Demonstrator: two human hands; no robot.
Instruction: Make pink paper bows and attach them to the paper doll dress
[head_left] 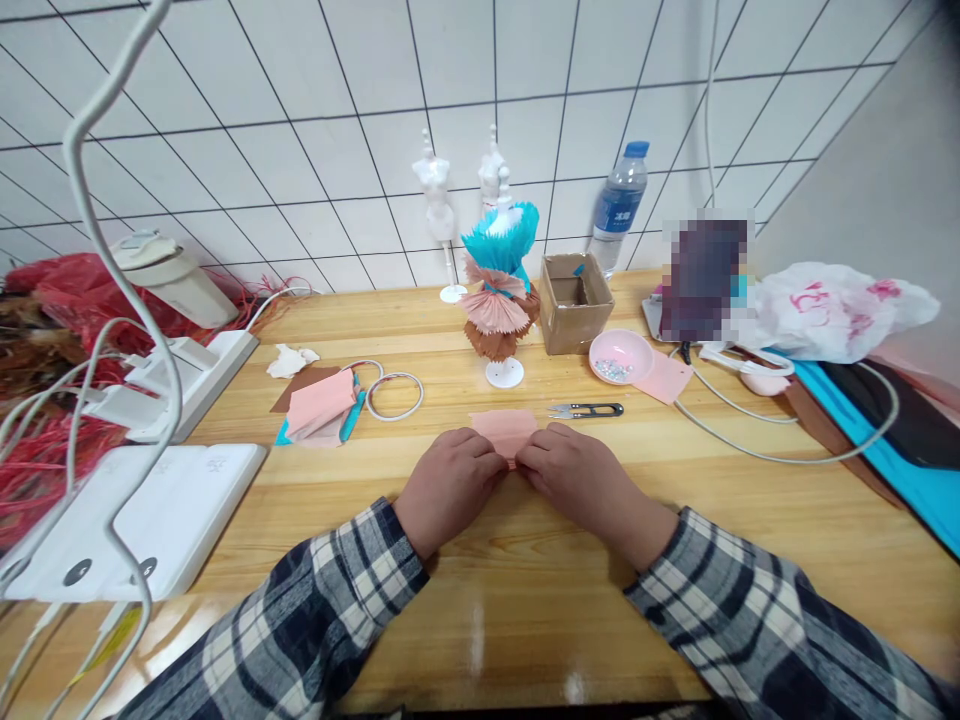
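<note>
A small sheet of pink crepe paper [504,428] lies on the wooden table between my hands. My left hand [455,482] pinches its near left edge, and my right hand [574,478] pinches the near right edge, thumbs almost meeting. Just beyond my right hand lie black thread snips [592,410]. Behind the paper stands a small white dress form dressed in ruffled crepe paper, with a blue top [510,238], a pink middle [498,308] and a brown lower layer [491,343]. Off to the left is a stack of pink, blue and brown paper pieces [321,403].
Two bare mannequins [439,205] stand by the tiled wall. A cardboard box [576,310], a pink bowl of beads [619,352] and a water bottle [621,205] are at the back right. Left are a power strip [202,385], a white charging station [150,510] and a hanging cable [161,330].
</note>
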